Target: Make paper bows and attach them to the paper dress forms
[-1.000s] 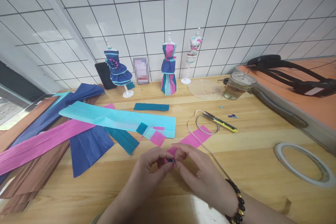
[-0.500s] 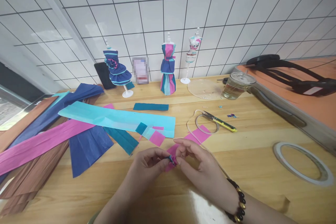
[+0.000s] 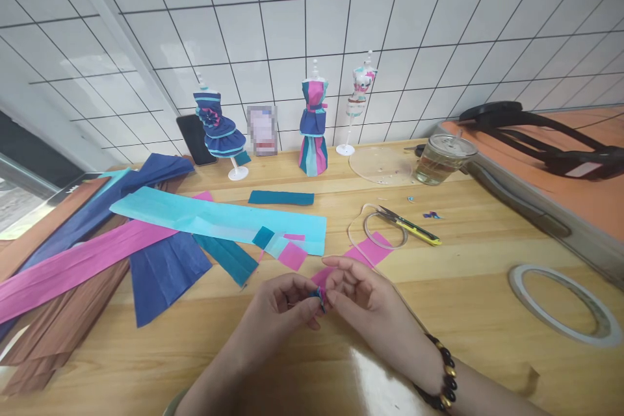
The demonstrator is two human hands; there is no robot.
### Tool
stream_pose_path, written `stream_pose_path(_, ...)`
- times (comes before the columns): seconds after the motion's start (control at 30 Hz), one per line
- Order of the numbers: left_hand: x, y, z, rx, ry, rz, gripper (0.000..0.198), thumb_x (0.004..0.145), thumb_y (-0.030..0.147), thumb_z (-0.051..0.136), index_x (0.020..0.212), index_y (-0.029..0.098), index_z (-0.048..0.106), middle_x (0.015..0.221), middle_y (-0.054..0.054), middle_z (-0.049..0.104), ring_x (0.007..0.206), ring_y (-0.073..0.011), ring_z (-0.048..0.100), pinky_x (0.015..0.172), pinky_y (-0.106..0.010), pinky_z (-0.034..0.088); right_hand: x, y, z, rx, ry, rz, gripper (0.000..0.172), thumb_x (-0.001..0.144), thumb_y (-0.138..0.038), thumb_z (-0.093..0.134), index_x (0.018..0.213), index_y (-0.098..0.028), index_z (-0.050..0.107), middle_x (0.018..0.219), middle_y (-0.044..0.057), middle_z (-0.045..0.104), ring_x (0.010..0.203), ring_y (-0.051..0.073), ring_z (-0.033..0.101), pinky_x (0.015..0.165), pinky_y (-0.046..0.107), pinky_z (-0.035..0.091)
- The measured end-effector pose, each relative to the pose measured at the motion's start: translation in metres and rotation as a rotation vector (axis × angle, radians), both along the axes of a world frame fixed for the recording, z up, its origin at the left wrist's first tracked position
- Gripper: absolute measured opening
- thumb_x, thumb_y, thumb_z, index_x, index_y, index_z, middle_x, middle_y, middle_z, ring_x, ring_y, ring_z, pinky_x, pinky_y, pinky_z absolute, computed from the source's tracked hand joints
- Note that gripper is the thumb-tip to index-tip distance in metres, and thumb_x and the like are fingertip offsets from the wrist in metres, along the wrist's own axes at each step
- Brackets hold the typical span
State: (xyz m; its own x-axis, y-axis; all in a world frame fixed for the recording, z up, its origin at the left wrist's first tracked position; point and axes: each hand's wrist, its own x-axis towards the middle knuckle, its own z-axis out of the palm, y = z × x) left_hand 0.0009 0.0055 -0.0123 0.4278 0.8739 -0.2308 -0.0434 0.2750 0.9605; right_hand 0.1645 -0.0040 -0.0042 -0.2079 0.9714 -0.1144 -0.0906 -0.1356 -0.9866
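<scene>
My left hand [image 3: 287, 304] and my right hand [image 3: 363, 296] meet low in the middle of the view, fingertips pinched on a small crumpled piece of blue and pink crepe paper [image 3: 318, 294]. Fingers hide much of it. The left thumb and forefinger are closed on its left side, the right thumb and fingertips on its right. Beneath and behind the hands lies a pink paper strip [image 3: 373, 248]. Small teal, light-blue and pink paper pieces [image 3: 292, 256] are just beyond my left hand. A black and gold bead bracelet [image 3: 447, 370] circles my right wrist.
Long crepe paper strips [image 3: 219, 218] spread across the left. Thread snips [image 3: 412, 226] lie over coiled cord [image 3: 385, 231]. A tape roll [image 3: 517, 299] is at right, a lidded cup [image 3: 444, 159] farther back. Dressed mini mannequins [image 3: 312, 123] and a phone [image 3: 195, 140] stand by the tiled wall.
Both hands stay together at the same spot. The left fingers have shifted slightly around the paper piece, with a lower fingertip now showing beneath. The camera view has moved a little.
</scene>
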Motion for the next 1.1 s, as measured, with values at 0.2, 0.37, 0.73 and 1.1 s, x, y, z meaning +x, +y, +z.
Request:
stream_pose_path(0.2, 0.0009, -0.0008, -0.0025, -0.043, 0.006, 0.021, 0.018, 0.074, 0.028, 0.064, 0.076, 0.011, 0.061, 0.068, -0.005, 0.066, 0.062, -0.0129, 0.061, 0.059, -0.025, 0.051, -0.0005, -0.0016, 0.0032, -0.004, -0.006, 0.005, 0.031, 0.074, -0.019, 0.057, 0.104, -0.017, 0.051, 0.070, -0.003, 0.052, 0.064, 0.010, 0.053, 0.065, 0.025, 0.046)
stream_pose_path(0.37, 0.0000, -0.0009, -0.0010, -0.083, 0.002, 0.058, 0.019, 0.072, 0.029, 0.065, 0.072, 0.012, 0.059, 0.067, -0.005, 0.068, 0.062, -0.0141, 0.063, 0.061, -0.027, 0.051, 0.0002, 0.0008, -0.0005, -0.038, 0.048, 0.002, 0.031, 0.073, -0.022, 0.059, 0.103, -0.018, 0.051, 0.070, -0.003, 0.053, 0.064, 0.010, 0.054, 0.065, 0.026, 0.046)
stream_pose_path(0.73, -0.0014, 0.0021, -0.0049, -0.146, -0.013, 0.032, 0.022, 0.071, 0.032, 0.065, 0.072, 0.011, 0.058, 0.065, -0.006, 0.069, 0.057, -0.0143, 0.062, 0.056, -0.027, 0.050, 0.0026, -0.0005, 0.0023, -0.002, -0.003, 0.082, 0.022, 0.080, -0.031, 0.056, 0.097, -0.017, 0.057, 0.074, 0.001, 0.058, 0.068, 0.013, 0.057, 0.068, 0.028, 0.047)
stream_pose_path(1.1, 0.0023, -0.0010, -0.0045, -0.164, -0.067, -0.068, 0.019, 0.071, 0.029, 0.065, 0.072, 0.012, 0.057, 0.061, -0.004, 0.067, 0.053, -0.0121, 0.061, 0.053, -0.023, 0.049, 0.0017, -0.0039, -0.0035, 0.040, -0.054, 0.128, 0.022, 0.081, -0.023, 0.052, 0.102, -0.019, 0.054, 0.077, 0.000, 0.056, 0.070, 0.013, 0.056, 0.067, 0.028, 0.048)
